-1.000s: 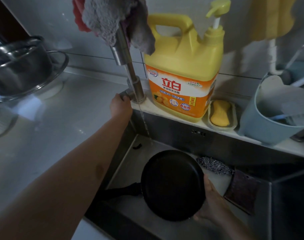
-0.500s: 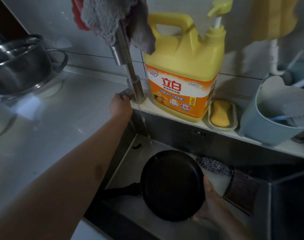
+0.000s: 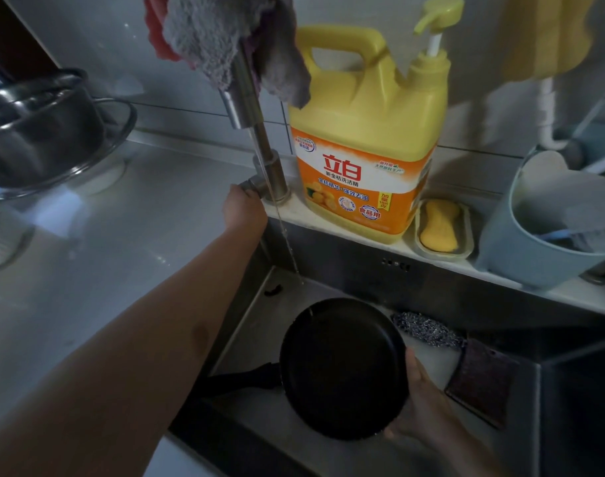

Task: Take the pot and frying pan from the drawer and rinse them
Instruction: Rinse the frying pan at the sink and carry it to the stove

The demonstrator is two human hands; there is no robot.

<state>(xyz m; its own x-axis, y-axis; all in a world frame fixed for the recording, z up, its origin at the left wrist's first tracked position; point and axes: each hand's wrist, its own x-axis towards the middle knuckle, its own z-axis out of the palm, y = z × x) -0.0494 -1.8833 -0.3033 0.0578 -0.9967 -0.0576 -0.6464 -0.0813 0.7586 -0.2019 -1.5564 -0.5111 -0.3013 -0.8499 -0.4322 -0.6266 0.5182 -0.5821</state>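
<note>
A black frying pan [image 3: 342, 370] sits tilted in the steel sink [image 3: 346, 270], its handle pointing left. My right hand [image 3: 421, 401] grips the pan's right rim. My left hand [image 3: 243, 210] reaches across the counter and holds the tap lever at the base of the faucet [image 3: 259, 142]. A thin stream of water falls from the spout and lands on the pan's far rim. A steel pot [image 3: 36, 132] stands on the counter at the far left.
A yellow detergent jug [image 3: 366, 132] stands behind the sink beside a soap dish [image 3: 442, 225] and a pale blue tub [image 3: 535, 242]. A steel scourer [image 3: 425, 328] and a dark sponge [image 3: 480, 380] lie in the sink. A grey cloth [image 3: 222, 32] hangs on the faucet.
Both hands keep their hold. The thin stream now lands on the pan's far rim.
</note>
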